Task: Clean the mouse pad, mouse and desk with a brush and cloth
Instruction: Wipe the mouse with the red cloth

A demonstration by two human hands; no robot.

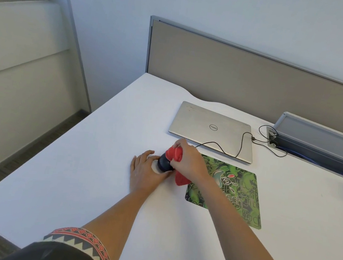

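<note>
**Cloth meets mouse, just left of the pad**

Over on the left, my left hand [144, 170] lay low on the white desk [91, 163], thumb and fingers curled round the dark mouse [164, 164], holding it just off the pad's left edge. Then came my right hand [189, 162], fingers bunched tight on the red cloth [176, 154], pressing it against the mouse's top. A loose end of cloth trailed down to the corner of the green mouse pad [236, 191]. Behind the pad, the closed silver laptop [209, 127] sat flat, its black cable [253, 139] looping off to the right.
</note>
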